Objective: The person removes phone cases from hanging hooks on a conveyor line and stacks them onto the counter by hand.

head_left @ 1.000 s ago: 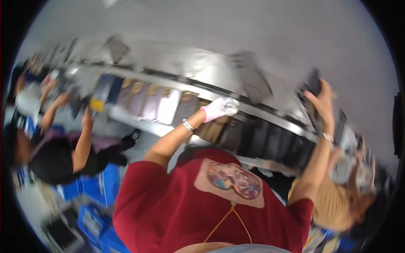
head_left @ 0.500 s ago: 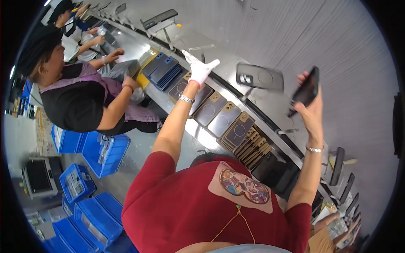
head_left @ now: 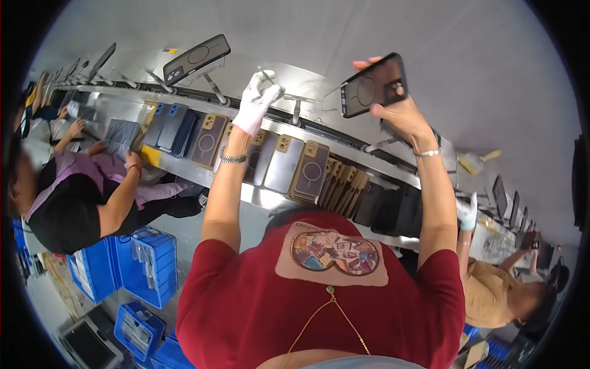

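Observation:
My right hand (head_left: 399, 114) grips a phone case (head_left: 372, 89) with a black rim and a see-through smoky back with a ring on it. The case is held up, tilted, above the rail. In a white glove, my left hand (head_left: 259, 101) is raised over the row of cases, fingers curled but apart, next to a thin wire holder (head_left: 301, 98); whether it touches the wire I cannot tell. To its left, another dark phone case (head_left: 198, 58) rests on a holder. Beneath my hands lie purple-grey cases with gold camera frames (head_left: 311, 169) in a row.
Brown-edged cases (head_left: 341, 184) stand packed on edge beside black ones (head_left: 393, 206). Blue cases (head_left: 175, 126) are stacked at the left. A person (head_left: 92, 197) works there, near blue crates (head_left: 147, 267). Another person (head_left: 491, 292) is at the right, and a brush (head_left: 476, 161) lies beyond the rail.
The view has turned. My right hand has brought its case leftward and turned its back into view. My left fingers have curled from a wide spread. The case on the holder now appears farther left.

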`<state>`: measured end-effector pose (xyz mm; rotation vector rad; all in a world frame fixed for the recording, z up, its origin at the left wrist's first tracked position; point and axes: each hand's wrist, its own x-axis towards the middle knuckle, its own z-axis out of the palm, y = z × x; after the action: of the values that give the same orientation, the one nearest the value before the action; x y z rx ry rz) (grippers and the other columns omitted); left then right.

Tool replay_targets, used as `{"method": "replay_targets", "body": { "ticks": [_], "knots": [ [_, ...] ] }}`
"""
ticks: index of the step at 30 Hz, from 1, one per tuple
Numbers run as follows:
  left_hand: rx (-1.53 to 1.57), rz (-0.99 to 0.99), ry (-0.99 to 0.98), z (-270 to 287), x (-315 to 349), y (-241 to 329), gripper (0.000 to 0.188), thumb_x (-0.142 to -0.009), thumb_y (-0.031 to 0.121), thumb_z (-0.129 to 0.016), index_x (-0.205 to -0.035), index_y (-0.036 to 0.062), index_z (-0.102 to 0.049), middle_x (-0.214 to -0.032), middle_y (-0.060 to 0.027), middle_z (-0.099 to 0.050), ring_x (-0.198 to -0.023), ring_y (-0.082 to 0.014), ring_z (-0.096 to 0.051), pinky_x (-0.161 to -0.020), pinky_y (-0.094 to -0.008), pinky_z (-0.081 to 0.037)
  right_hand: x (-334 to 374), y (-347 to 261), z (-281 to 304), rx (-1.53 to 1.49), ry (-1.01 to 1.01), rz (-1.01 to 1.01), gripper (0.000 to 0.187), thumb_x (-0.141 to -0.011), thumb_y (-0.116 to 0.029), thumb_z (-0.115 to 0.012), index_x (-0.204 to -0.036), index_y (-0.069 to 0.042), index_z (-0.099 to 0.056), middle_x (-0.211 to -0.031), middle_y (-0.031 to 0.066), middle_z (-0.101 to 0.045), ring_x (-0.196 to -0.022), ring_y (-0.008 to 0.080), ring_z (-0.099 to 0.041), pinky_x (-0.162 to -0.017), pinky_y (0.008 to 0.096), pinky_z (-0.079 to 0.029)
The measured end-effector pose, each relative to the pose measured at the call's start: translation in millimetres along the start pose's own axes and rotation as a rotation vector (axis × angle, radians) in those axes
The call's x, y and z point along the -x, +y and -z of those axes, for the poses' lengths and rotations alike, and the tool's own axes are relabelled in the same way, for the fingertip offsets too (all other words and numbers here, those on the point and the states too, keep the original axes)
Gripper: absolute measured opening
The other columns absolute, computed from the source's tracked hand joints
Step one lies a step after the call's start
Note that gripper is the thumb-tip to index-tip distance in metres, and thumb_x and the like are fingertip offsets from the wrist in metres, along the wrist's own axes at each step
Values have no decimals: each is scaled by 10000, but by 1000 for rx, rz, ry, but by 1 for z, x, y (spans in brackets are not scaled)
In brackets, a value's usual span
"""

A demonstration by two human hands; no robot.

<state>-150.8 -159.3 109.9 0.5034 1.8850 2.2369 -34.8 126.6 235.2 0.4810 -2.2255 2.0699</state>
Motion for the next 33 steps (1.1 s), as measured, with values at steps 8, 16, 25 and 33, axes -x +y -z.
{"method": "replay_targets", "body": {
  "ticks": [8,16,25,33],
  "knots": [
    [2,-59,-235,-108,23,-4,209,-891,47,-681,-1024,25,-521,-1068,-75,-615,-1009,-127,-608,-889,-256,-508,50,-13,24,512,191,-12,1066,-497,-355,-936,-1379,-49,-422,-1304,116,-550,-1258,261,-463,-1094,395,-341],
    [-412,-157,-417,-214,35,-29,425,-725,77,-773,-1110,27,-600,-990,-96,-681,-898,-212,-666,-806,-328,-533,88,5,33,1193,-26,-197,986,-430,-392,-919,-1276,-48,-546,-1128,102,-593,-1099,297,-468,-971,423,-358],
    [-112,114,-517,-281,74,-75,702,-780,117,-799,-1343,-40,-411,-1193,-161,-616,-1031,-182,-636,-913,-304,-531,211,0,67,1377,503,14,782,-669,-324,-839,-1322,-65,-495,-1360,105,-498,-1244,322,-432,-1081,489,-273],
    [-767,-465,-1026,-266,165,-161,382,-798,183,-687,-1169,112,-630,-1175,-108,-621,-1264,-338,-481,-1110,-482,-336,341,174,-55,803,638,-519,754,-724,-165,-782,-1339,30,-393,-1300,215,-452,-1158,388,-434,-1002,480,-369]
  ]
}}
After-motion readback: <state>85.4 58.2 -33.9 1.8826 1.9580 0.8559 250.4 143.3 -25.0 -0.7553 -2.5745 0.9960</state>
